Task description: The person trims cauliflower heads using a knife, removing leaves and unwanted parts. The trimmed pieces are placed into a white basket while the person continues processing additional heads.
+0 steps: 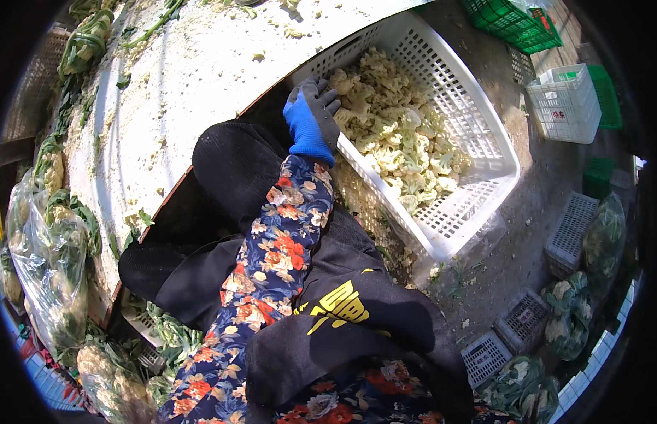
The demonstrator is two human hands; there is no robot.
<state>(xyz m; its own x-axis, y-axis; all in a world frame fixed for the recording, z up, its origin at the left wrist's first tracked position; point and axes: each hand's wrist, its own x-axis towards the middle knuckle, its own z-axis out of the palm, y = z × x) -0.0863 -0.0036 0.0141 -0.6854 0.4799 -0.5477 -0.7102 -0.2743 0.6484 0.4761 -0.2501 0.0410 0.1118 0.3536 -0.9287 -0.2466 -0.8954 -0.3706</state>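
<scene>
My left hand (313,108), in a blue knit glove with a dark coated palm, is at the near left edge of a white plastic crate (394,206). Its fingers are spread towards the cauliflower florets (408,138) in the crate, and nothing shows in its grasp. Floral cloth covers the arm. The crate stands tilted beside my knees, with a heap of cut florets towards its left side. My right hand is out of view; a little floral sleeve shows at the bottom right. Over my lap lies a dark apron (360,339) with yellow print.
A white worktop (201,69) strewn with crumbs and leaves spans the upper left. Bagged cauliflowers (47,254) stand at the far left. White crates (564,106), a green crate (514,24) and more cauliflowers (569,318) line the right. Debris litters the floor (498,281).
</scene>
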